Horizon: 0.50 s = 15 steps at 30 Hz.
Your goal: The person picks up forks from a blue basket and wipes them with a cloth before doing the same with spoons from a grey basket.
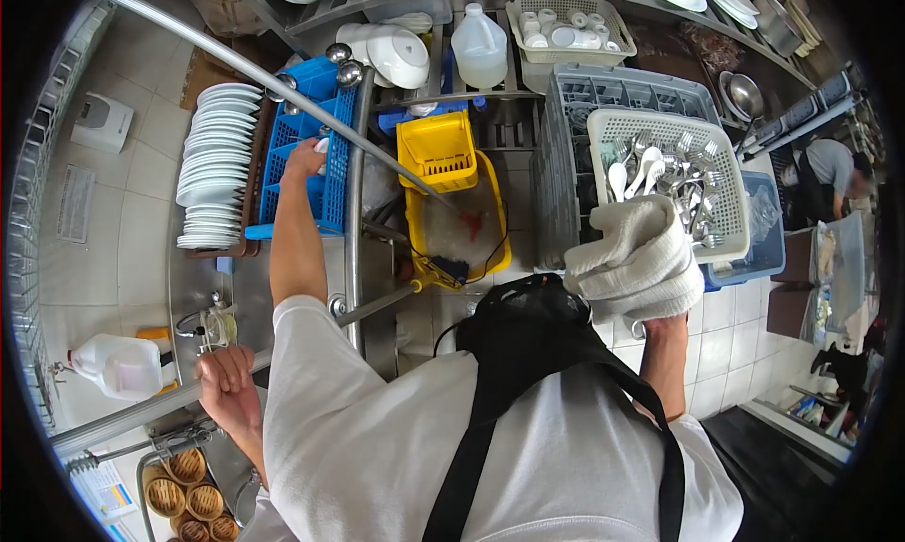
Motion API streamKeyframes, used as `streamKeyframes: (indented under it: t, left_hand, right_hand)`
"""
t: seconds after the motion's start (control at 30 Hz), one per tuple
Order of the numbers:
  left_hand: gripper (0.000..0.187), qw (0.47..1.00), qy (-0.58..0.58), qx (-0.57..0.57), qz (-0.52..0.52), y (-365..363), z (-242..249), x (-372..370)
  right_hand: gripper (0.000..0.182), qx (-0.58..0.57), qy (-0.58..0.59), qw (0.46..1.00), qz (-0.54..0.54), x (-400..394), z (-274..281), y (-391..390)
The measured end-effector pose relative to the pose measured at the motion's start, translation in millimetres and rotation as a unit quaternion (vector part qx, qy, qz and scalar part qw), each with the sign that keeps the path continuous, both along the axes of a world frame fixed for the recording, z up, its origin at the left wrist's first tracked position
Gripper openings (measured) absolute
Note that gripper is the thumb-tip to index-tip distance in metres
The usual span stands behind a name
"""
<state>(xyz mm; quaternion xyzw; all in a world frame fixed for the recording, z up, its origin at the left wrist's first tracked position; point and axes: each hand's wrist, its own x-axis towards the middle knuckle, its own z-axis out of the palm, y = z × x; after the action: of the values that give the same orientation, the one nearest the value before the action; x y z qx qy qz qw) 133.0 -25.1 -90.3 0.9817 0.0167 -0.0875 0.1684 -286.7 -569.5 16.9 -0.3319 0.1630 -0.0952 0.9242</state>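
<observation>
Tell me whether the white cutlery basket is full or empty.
Partly full: the white cutlery basket holds a loose pile of spoons and forks. A white towel over the right hand covers its near corner.

Stacked plates (pixel 212 165) stand left of the rack (pixel 311 156); mop bucket (pixel 457 203) right.

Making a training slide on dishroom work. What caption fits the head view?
Left hand reaches the blue dish rack beside stacked plates while right hand grips a white towel by the cutlery basket.

Right hand (pixel 660 327), apparently towel-wrapped (pixel 633 259), holds the cutlery basket (pixel 731 170).
</observation>
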Motion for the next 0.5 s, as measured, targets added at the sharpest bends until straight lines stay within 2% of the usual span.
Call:
streamKeyframes:
  t: [0.03,0.13,0.17,0.27,0.33,0.37,0.43,0.5]
  left_hand:
    - [0.035,0.993,-0.091,0.035,-0.065,-1,2,-7]
    - [0.031,0.999,-0.03,0.015,0.024,-28,32,-22]
    - [0.032,0.999,-0.028,-0.016,0.027,-32,33,-24]
    - [0.04,0.993,0.079,-0.075,0.05,-40,45,-26]
    - [0.04,0.999,0.02,-0.023,-0.012,-14,16,-11]
    - [0.041,0.999,-0.009,0.004,-0.045,-16,20,-12]
    - [0.044,0.998,-0.056,0.01,-0.02,-20,26,-22]
    - [0.045,0.995,-0.098,0.028,0.001,-20,33,-32]
  right_hand:
    - [0.045,-0.016,0.007,1.0,-0.004,3,2,1]
    - [0.042,-0.025,0.008,1.0,-0.01,8,6,5]
    - [0.041,-0.016,0.0,1.0,-0.005,8,7,6]
    - [0.038,-0.015,-0.025,0.999,0.036,18,11,9]
    - [0.037,-0.055,-0.003,0.997,0.053,23,7,14]
    - [0.038,-0.059,0.003,0.996,0.062,25,4,17]
    - [0.039,-0.089,0.026,0.993,0.067,29,-2,22]
    - [0.041,-0.185,0.027,0.98,0.072,32,-5,25]
